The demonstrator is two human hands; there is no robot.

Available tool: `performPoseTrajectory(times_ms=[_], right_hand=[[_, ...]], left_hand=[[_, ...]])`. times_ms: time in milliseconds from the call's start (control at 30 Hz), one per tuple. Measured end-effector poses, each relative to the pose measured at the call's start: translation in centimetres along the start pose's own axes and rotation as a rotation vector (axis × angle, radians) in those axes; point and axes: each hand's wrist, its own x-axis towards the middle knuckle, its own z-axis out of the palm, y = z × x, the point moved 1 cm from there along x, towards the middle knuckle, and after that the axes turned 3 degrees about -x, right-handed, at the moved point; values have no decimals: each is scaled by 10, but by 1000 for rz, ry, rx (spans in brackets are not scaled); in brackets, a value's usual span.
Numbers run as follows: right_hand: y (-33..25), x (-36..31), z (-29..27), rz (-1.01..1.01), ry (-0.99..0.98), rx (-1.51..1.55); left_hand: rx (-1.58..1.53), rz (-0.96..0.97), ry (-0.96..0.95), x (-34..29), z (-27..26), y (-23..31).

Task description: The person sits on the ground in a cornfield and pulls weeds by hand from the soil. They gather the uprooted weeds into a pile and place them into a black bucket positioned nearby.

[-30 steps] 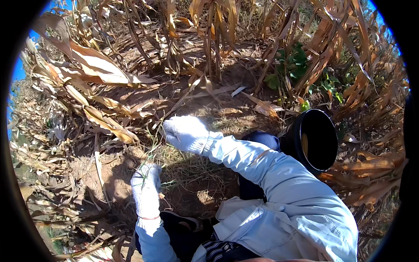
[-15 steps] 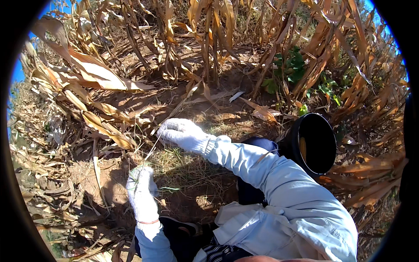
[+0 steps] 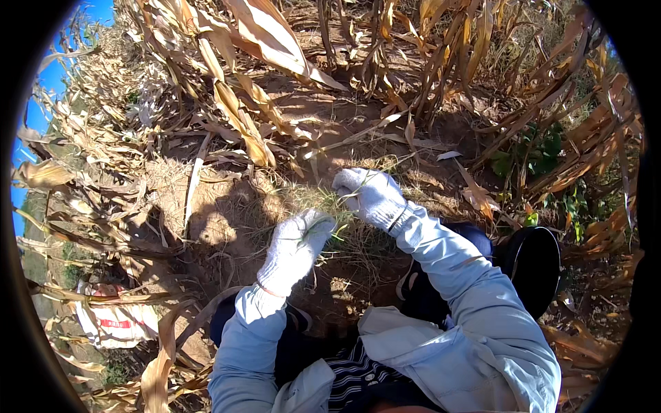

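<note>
Both my hands wear white knitted gloves and are in front of me, a short gap apart. My left hand [image 3: 296, 249] is curled round some green grass blades [image 3: 333, 233], whose ends stick out past the fingers. Slightly farther off and to the right, my right hand [image 3: 372, 198] is closed, with thin grass strands around its fingertips. Dry and green grass [image 3: 303, 198] covers the ground just beyond and below the hands.
A black bucket [image 3: 508, 260] stands beside my right leg. Dry corn stalks [image 3: 248, 127] with brown leaves stand ahead and on both sides. A white sack with a red mark [image 3: 113, 322] lies at the left. Green leafy plants [image 3: 544, 155] grow at the right.
My view has turned toward the left, bringing the sack into sight. My hands have come closer together; the long stalk stretched between them no longer shows there.
</note>
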Motion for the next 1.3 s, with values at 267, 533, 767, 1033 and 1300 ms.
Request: performPoseTrajectory(times_ms=[267, 533, 767, 1033, 1300], right_hand=[[-11, 5, 12, -70, 25, -50], [-19, 12, 12, -135, 80, 37], [-24, 13, 12, 10, -67, 302], [-46, 6, 12, -12, -336, 544], [-37, -1, 26, 258, -421, 672]], left_hand=[[-47, -26, 6, -7, -14, -2], [-321, 68, 133, -6, -27, -14], [-657, -89, 372, -4, -49, -12], [-570, -159, 487, 4, -71, -18], [-610, -82, 466, 10, -61, -33]])
